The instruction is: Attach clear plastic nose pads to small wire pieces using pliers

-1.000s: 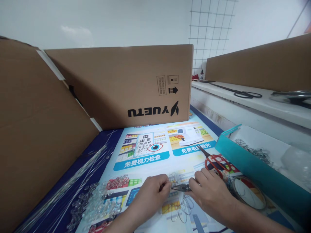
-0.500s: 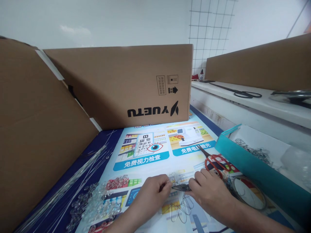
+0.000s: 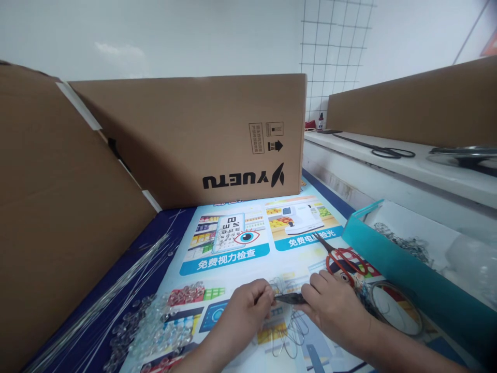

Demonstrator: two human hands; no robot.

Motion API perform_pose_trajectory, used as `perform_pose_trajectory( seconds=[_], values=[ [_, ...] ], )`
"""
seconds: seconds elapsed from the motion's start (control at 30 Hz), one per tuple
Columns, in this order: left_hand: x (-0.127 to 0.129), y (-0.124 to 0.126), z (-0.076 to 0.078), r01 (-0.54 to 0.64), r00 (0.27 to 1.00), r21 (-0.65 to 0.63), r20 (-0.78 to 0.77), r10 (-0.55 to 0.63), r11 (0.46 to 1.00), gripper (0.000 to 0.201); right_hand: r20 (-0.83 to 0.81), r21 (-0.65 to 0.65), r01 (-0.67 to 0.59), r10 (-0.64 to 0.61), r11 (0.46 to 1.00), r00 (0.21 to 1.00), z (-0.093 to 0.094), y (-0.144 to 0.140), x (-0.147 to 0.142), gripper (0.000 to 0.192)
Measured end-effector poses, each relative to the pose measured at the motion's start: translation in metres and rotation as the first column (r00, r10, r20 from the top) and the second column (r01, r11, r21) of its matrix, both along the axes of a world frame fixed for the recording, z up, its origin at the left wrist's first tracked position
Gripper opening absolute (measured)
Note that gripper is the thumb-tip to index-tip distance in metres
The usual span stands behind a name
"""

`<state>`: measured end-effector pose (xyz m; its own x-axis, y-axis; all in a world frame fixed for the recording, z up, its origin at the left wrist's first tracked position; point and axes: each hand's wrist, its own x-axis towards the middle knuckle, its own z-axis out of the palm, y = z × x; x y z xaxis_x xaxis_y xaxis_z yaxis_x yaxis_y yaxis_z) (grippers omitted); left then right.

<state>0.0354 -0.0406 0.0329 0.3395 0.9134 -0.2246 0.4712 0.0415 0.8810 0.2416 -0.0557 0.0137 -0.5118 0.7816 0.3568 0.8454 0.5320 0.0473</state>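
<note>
Dark-jawed pliers are gripped in my right hand, their tips pointing left. At those tips, my left hand is closed in a pinch on thin wire. The wire spreads in loops and petal-like bends above and below the jaws. Just how the jaws meet the wire is too small to make out. Clear glass-like beads lie in a heap left of my left hand. Past my right hand rest scissors with red handles, and a round coil of wire.
A teal box with a tangle of small wire pieces stands at right. Long straight wires lie along the left. Cardboard panels wall the left and back. Black scissors lie on the white ledge.
Both hands and the pliers keep nearly the same pose at the wire. The whole view has shifted very slightly.
</note>
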Motion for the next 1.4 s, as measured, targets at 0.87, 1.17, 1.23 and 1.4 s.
perform_pose_trajectory(
  seconds=[0.87,1.17,1.23,1.4],
  values=[
    [-0.001,0.002,-0.003,-0.015,0.925,-0.265,0.363,0.114,0.964,0.035,-0.065,-0.097,0.08,-0.087,0.992,0.994,0.002,0.008,0.003,0.018],
    [-0.006,0.006,-0.008,0.002,0.993,-0.076,0.12,0.007,0.997,0.029,0.112,-0.042,0.256,-0.25,0.966,0.962,-0.009,0.027,0.009,0.016],
    [-0.006,0.006,-0.007,0.005,1.0,0.01,0.018,-0.006,1.0,0.028,0.134,-0.042,0.266,-0.258,0.963,0.957,-0.013,0.03,0.009,0.016],
    [-0.006,0.005,-0.003,0.06,0.98,0.178,-0.199,-0.024,0.982,0.027,0.087,-0.103,0.242,-0.233,0.965,0.969,-0.012,0.03,0.008,0.021]
  ],
)
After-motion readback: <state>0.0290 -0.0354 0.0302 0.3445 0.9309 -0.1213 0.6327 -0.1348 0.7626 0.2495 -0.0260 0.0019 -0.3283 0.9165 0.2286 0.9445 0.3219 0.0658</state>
